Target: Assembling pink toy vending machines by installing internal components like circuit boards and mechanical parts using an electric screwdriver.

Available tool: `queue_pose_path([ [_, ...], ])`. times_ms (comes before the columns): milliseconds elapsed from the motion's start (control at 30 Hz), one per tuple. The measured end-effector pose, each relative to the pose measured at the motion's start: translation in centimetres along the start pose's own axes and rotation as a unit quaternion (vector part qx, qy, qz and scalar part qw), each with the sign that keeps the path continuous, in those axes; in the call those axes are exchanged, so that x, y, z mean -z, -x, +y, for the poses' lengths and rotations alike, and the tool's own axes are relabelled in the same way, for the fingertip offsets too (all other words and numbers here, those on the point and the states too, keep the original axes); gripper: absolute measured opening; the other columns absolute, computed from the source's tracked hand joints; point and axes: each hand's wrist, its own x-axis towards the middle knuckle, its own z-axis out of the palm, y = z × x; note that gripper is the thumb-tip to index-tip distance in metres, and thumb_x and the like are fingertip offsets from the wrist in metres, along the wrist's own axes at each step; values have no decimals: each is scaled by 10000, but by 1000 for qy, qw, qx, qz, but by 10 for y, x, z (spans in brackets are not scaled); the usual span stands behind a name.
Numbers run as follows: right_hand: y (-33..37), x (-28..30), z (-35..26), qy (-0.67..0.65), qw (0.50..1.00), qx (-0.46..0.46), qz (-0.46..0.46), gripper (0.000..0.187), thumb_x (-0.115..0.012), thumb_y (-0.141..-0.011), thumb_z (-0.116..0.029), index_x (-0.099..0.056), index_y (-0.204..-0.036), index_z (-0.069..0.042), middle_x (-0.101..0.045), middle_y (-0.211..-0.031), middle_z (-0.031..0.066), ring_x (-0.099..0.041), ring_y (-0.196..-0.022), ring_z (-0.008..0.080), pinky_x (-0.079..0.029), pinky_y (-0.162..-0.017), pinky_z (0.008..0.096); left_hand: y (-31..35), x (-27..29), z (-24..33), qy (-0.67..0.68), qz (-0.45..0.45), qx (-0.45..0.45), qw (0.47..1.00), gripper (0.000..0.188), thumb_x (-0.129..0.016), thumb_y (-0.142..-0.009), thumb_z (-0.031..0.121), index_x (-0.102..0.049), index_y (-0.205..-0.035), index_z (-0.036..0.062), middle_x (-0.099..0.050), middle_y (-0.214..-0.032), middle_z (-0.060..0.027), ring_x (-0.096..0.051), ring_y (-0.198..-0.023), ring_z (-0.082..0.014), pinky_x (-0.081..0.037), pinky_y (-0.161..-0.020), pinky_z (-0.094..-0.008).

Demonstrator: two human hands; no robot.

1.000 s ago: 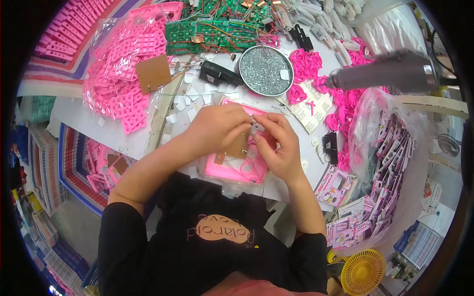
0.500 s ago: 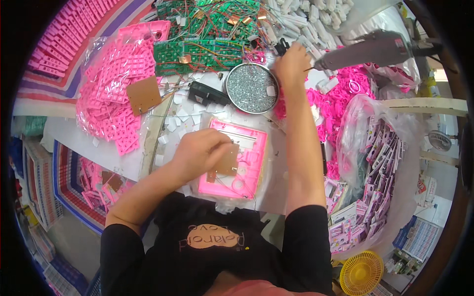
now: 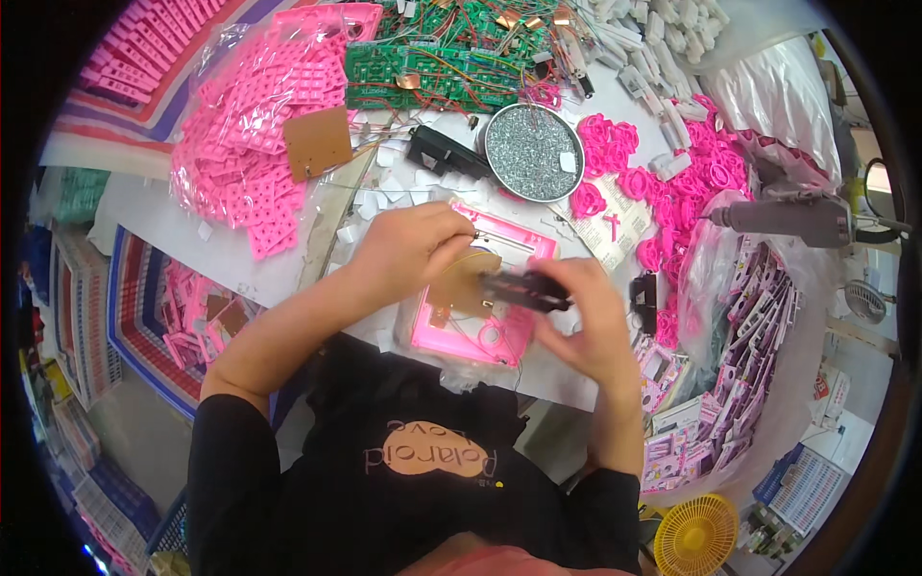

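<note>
In front of me lies a pink plastic casing (image 3: 437,338) on clear plastic wrapping. A brown circuit board (image 3: 459,288) rests over its left half, with thin wires running off it. My left hand (image 3: 413,250) is closed at the board's upper edge, its thumb and forefinger pinched; what sits between the fingertips is too small to make out. My right hand (image 3: 591,322) grips a black plastic part (image 3: 528,290), blurred by motion, above the right side of the casing. The casing's middle is partly hidden by this part and the board.
A round tin of small screws (image 3: 533,154) stands behind the casing, beside a black box-shaped part (image 3: 447,154). Green circuit boards (image 3: 432,82) and pink keypads (image 3: 259,134) lie farther back. A grey power screwdriver (image 3: 788,221) hangs at right above a bag of packaged pieces (image 3: 740,355).
My right hand has come back from the far pile to the casing, bringing the black plastic part. My left hand stays at the board. The whole view has shifted, and the screwdriver hangs farther right.
</note>
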Motion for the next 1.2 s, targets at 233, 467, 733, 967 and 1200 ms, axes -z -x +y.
queue_pose_path([
  [233,-9,-38,-2,30,999,20,29,688,-774,-711,-35,-531,-1354,-22,-640,-1075,136,-620,-990,322,-556,-783,401,-23,14,6,-74,-143,-93,983,122,-723,-853,156,-684,-935,75,-664,-829,-71,-667,-766,-296,-525,-653,-403],
  [467,-13,-30,-2,61,996,50,-35,532,-765,-702,-37,-605,-1210,-40,-628,-1148,107,-583,-1059,315,-545,-828,398,-40,20,7,-130,-266,-155,943,117,-732,-838,186,-687,-907,104,-660,-806,-73,-667,-757,-299,-531,-660,-423],
  [733,-16,-27,-8,104,990,57,-71,440,-761,-723,-62,-636,-1145,-78,-630,-1177,72,-593,-1054,296,-569,-800,382,-28,19,9,-7,-224,-93,970,102,-708,-869,148,-696,-919,60,-670,-744,-109,-674,-697,-311,-535,-646,-412],
  [967,-16,-29,-24,195,975,39,-98,383,-692,-761,-93,-645,-1139,-57,-640,-1185,97,-602,-1024,292,-588,-724,356,-26,9,14,54,-217,82,971,164,-721,-860,157,-717,-922,5,-730,-780,-150,-732,-694,-266,-562,-667,-342],
  [1200,-14,-39,-51,369,924,77,-66,341,-657,-721,-89,-662,-1033,47,-630,-1075,156,-578,-943,263,-543,-662,303,-41,12,16,22,-270,78,959,176,-721,-824,152,-729,-857,-20,-727,-763,-170,-733,-707,-268,-568,-680,-364],
])
